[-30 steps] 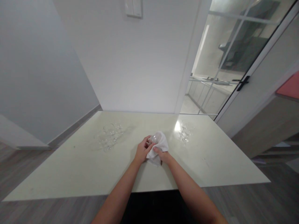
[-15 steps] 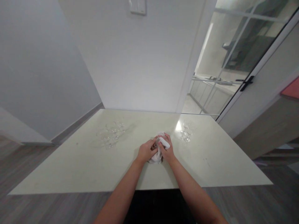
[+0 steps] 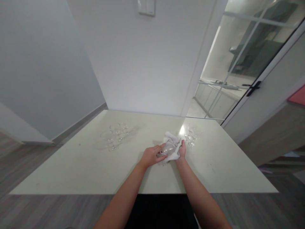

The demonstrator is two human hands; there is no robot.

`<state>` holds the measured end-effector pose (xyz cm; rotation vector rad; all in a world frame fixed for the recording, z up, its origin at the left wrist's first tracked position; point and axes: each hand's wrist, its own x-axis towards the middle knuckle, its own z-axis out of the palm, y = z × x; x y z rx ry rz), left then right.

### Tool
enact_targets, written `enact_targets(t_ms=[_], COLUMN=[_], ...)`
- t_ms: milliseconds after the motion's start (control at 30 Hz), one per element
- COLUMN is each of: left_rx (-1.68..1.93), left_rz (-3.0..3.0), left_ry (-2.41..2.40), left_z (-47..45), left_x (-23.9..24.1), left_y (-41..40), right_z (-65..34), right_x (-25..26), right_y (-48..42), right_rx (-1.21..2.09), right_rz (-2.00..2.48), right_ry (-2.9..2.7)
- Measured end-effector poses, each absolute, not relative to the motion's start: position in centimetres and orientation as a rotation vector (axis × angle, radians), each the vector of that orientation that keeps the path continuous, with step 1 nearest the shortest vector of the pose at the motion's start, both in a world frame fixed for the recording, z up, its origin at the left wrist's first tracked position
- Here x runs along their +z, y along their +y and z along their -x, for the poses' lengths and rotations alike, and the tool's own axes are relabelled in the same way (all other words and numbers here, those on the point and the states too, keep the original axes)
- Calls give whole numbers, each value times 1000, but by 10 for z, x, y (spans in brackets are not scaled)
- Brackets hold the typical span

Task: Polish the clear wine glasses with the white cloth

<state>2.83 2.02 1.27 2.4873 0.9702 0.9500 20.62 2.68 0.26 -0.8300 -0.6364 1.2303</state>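
One pair of bare hands, yours, above the near middle of a pale table [image 3: 71,175]. Left hand [image 3: 150,156]: your fingers and thumb grasp one end of a clear glass vessel [image 3: 168,149], tilted on its side, its rounded part pointing toward your right. Right hand [image 3: 182,151]: closed on a white cloth [image 3: 170,136], which lies around and behind the rounded part; how firmly you press it, you cannot tell from here. One cluster of clear glassware [image 3: 116,136], to the left and farther back, well apart from your left hand; count unclear, outlines faint. A second, smaller glass group [image 3: 190,139], just beyond your right hand, near a bright reflection on the tabletop. One black door handle [image 3: 254,88], on the door at right. One white switch plate [image 3: 146,7], on the wall ahead.
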Motion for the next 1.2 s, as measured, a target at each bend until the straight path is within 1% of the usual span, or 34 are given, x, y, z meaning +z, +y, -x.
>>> enact_targets(t_ms=[200,433,500,633,700,833,1000,1200], left_rx=[1048,1031,1031,1059,1076,1009,938,1083], left_rz=[-2355,-2281,-2276,-2258,-2261,-2359,-2495,-2505], left_ry=[1158,1252,1264,1307,1313,1213,1075,1019], left_z=[-28,-26,-26,-24,-22,-19,-20,-22], left_x=[9,6,5,5,7,10,11,17], left_y=[27,34,36,40,40,35,32,30], right_z=[-199,-191,-191,-187,-185,-185,-190,-191], right_x=[14,5,5,8,8,5,9,0], right_y=[11,17,16,13,12,14,14,22], right_rx=[1331,1336,1289,1007,941,979,919,901], right_rz=[792,819,811,864,882,922,1021,1082], right_ry=[-779,-886,-999,-1225,-1266,-1280,-1233,-897])
